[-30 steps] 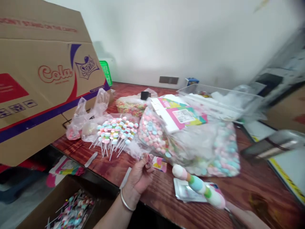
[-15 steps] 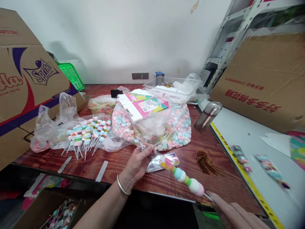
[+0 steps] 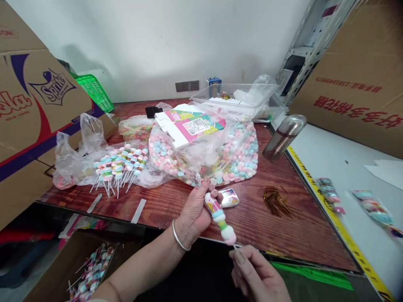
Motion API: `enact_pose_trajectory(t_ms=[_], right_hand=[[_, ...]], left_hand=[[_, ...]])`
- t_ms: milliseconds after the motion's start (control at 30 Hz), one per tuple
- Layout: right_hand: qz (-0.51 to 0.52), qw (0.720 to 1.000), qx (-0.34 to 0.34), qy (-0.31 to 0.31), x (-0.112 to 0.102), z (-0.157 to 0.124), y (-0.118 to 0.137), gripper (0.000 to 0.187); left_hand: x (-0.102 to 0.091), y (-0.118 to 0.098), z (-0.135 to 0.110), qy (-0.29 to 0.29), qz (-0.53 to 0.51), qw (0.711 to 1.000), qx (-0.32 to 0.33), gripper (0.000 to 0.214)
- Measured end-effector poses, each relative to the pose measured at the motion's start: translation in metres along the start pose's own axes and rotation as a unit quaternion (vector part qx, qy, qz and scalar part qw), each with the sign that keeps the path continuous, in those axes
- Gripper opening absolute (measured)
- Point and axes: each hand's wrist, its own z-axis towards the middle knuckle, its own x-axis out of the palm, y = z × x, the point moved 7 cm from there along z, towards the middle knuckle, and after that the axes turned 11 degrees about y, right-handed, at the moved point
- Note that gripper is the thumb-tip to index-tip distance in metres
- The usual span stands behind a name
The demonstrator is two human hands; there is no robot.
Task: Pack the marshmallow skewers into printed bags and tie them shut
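Note:
In my right hand [image 3: 255,268] the fingers pinch the white stick below a marshmallow skewer [image 3: 227,233] of pink, white, green and blue pieces. The skewer's upper part sits inside a clear printed wrapper [image 3: 213,204]. My left hand [image 3: 197,209], with a bracelet on its wrist, is closed around the wrapper's upper end. Just behind, a stack of printed wrappers [image 3: 229,197] lies on the table. Beyond my left hand is a big clear bag of marshmallows [image 3: 242,163]. More unwrapped skewers [image 3: 118,163] lie in a pile at the left.
Brown twist ties [image 3: 278,201] lie to the right, near a steel flask [image 3: 285,136]. Wrapped skewers [image 3: 329,193] rest on the white surface beyond the yellow strip. An open carton [image 3: 47,268] holding skewers stands below the table at the left. Large cardboard boxes [image 3: 355,84] flank both sides.
The skewer has gone deeper into the wrapper and now hangs more steeply. My right hand has come left and closer to my left hand. The view has shifted slightly.

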Motion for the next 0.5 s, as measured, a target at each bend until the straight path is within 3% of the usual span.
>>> enact_pose_trajectory(t_ms=[133,267,400,467,500], right_hand=[[-0.195,0.975,-0.092,-0.056,-0.001,-0.005,0.026,0.026],[-0.388,0.874,-0.274,-0.106,0.009,-0.015,0.054,0.005],[-0.514,0.755,-0.379,-0.147,0.02,-0.019,0.062,0.009],[-0.536,0.726,-0.398,-0.163,0.023,-0.018,0.062,0.009],[-0.534,0.727,-0.398,-0.167,0.024,-0.016,0.062,0.008]], left_hand=[[-0.002,0.0,-0.002,-0.019,0.028,0.999,0.008,0.015],[-0.002,0.004,-0.002,-0.001,0.032,0.999,-0.002,0.017],[-0.004,0.013,-0.002,0.004,0.041,0.999,-0.013,0.023],[-0.004,0.02,-0.004,0.005,0.039,0.999,-0.025,0.023],[-0.004,0.024,-0.005,0.007,0.036,0.999,-0.033,0.023]])
